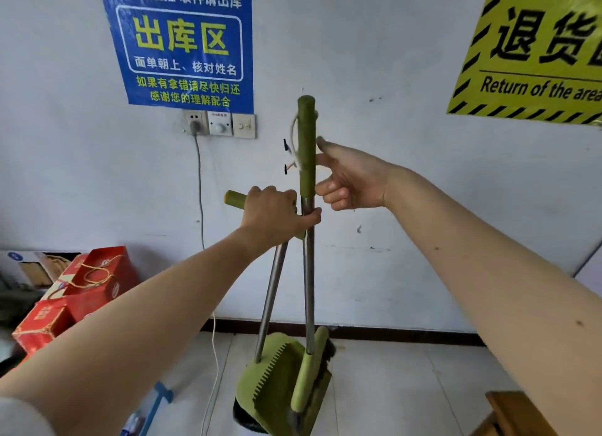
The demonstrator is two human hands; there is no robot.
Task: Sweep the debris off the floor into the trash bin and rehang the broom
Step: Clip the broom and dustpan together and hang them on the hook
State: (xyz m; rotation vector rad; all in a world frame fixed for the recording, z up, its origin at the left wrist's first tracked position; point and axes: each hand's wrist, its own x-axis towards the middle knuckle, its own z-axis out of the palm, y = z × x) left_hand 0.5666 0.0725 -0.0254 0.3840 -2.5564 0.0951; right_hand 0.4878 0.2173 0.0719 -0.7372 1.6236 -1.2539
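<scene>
broom [307,149] stands nearly upright in front of the white wall [374,44], its head near the tiled floor [407,386] and tucked against the green dustpan [270,373]. left hand [277,215] has its fingers curled tight round the dustpan's green handle grip, whose end pokes out to the left, and one finger wraps the broom's metal shaft too, so both poles are clamped together. right hand [353,181] reaches to the right side of the broom's green grip: thumb and forefinger are stretched out to it, the other fingers folded in to the palm. the forefinger's tip vanishes behind the grip, so i cannot tell whether it pinches anything. a white cord loop [294,139] hangs from the top of the grip, close to two small dark hooks [286,157] on the wall. the thumb is blurred. a dark rounded shape [244,417] under the dustpan is cut by the lower edge and hard to make out.
</scene>
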